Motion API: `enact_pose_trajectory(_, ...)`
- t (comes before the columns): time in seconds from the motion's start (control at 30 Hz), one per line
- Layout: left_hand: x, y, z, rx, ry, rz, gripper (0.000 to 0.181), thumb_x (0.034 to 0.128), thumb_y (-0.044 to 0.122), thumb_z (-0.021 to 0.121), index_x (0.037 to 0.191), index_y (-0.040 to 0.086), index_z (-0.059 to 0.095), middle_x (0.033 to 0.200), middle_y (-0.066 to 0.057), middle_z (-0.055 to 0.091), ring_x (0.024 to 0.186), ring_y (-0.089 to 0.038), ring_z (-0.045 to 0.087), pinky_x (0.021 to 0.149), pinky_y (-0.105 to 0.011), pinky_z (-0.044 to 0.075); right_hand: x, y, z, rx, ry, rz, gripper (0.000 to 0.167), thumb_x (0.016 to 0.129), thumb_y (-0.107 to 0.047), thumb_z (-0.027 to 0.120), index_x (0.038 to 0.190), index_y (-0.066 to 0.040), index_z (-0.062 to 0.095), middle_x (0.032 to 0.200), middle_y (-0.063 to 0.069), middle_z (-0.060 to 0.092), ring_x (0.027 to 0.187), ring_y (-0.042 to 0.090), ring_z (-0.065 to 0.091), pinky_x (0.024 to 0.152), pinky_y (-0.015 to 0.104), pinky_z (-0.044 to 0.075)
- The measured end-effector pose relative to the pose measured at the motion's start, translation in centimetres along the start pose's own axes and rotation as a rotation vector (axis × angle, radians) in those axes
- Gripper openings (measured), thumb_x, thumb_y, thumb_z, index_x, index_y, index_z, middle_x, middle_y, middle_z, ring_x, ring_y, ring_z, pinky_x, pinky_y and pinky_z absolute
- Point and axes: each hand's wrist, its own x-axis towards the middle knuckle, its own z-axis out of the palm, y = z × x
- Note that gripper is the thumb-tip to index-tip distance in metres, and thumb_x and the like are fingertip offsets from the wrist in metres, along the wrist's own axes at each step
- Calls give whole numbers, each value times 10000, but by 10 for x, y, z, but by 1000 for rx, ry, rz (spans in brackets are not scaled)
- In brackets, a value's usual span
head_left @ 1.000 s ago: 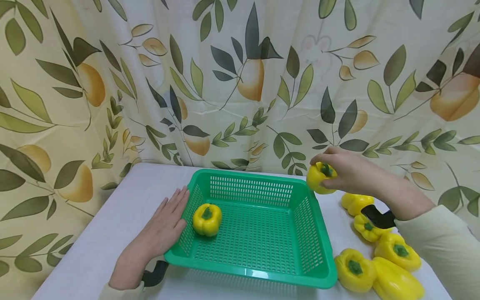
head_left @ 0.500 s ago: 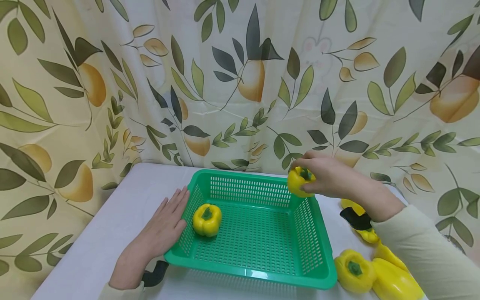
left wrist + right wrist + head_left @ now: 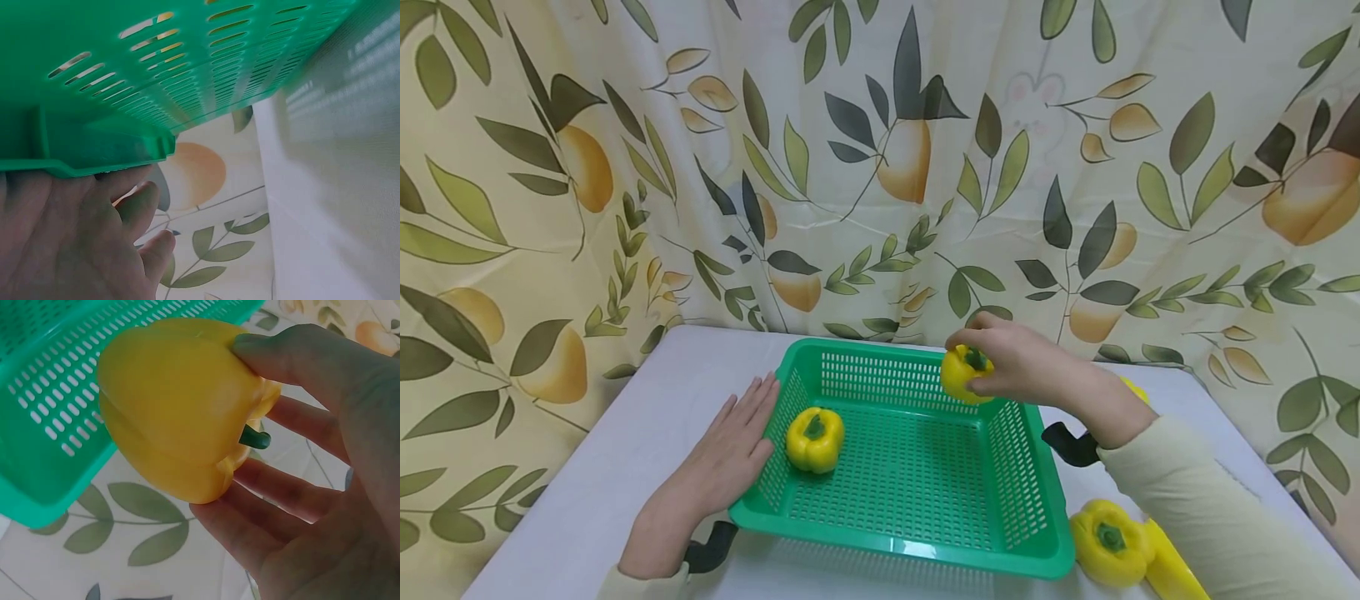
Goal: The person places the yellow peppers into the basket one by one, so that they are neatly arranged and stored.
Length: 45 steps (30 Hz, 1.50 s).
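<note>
A yellow bell pepper (image 3: 175, 406) with a green stem is pinched between the thumb and fingers of my right hand (image 3: 1018, 358). In the head view it hangs over the back right part of the green plastic basket (image 3: 898, 560). Inside the basket, near its left wall, stands another yellow bell pepper (image 3: 815, 440), stem up. My left hand (image 3: 722, 450) lies with straight fingers against the basket's left rim. From below, the left wrist view shows those fingers (image 3: 140, 209) touching the rim.
To the right of the basket a yellow bell pepper (image 3: 1111, 542) sits on the white table (image 3: 700, 358), with more yellow peppers partly hidden by the right sleeve (image 3: 1210, 508). A curtain (image 3: 865, 167) with a fruit and leaf print hangs behind the table.
My right hand has carried the bell pepper leftward, from beside the basket's right back corner to over its inside. The left hand and the basket have stayed put.
</note>
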Motion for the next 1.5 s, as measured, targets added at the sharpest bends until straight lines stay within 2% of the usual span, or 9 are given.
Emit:
enact_pose_trajectory(0.2,0,0,0,11,2,2,632,976,132,384,1576,41,205,1668,-93,168,1543,-322,150,1230,-585,128,8,-5,8,-5,5,-36,455,790,-75,750,1236,-104,667,1171,123,611,945,227,600,825,387,589)
enact_pose_trajectory(0.5,-1,1,-1,10,2,-4,631,976,128,393,1571,27,211,1667,-101,167,1544,-325,146,1235,-575,125,23,-15,23,-5,-19,-43,485,778,-107,750,1254,-121,656,1189,118,591,926,210,602,769,338,577)
enact_pose_trajectory(0.7,0,1,0,23,11,1,629,977,135,393,1570,27,215,1666,-99,171,1542,-323,156,1237,-568,125,31,-23,33,14,-5,-90,460,762,-71,752,1214,-112,672,1156,112,599,914,199,592,787,326,566)
enact_pose_trajectory(0.87,-1,1,0,23,11,-3,631,974,134,395,1569,26,217,1664,-106,181,1542,-317,159,1239,-564,123,39,-32,41,13,-16,-119,457,770,-73,742,1219,-114,674,1136,93,604,894,180,584,754,290,544)
enact_pose_trajectory(1.23,0,2,-1,19,6,-7,632,977,141,395,1572,33,210,1668,-91,164,1544,-314,153,1240,-562,125,55,-44,59,25,-57,-95,494,796,-68,739,1277,-131,652,1186,80,571,933,191,564,799,308,542)
enact_pose_trajectory(1.5,0,1,0,17,4,-12,640,976,142,400,1574,36,201,1672,-75,143,1545,-313,148,1241,-563,123,67,-52,71,0,-67,-143,493,801,-72,739,1278,-154,649,1178,75,560,922,185,557,771,310,526)
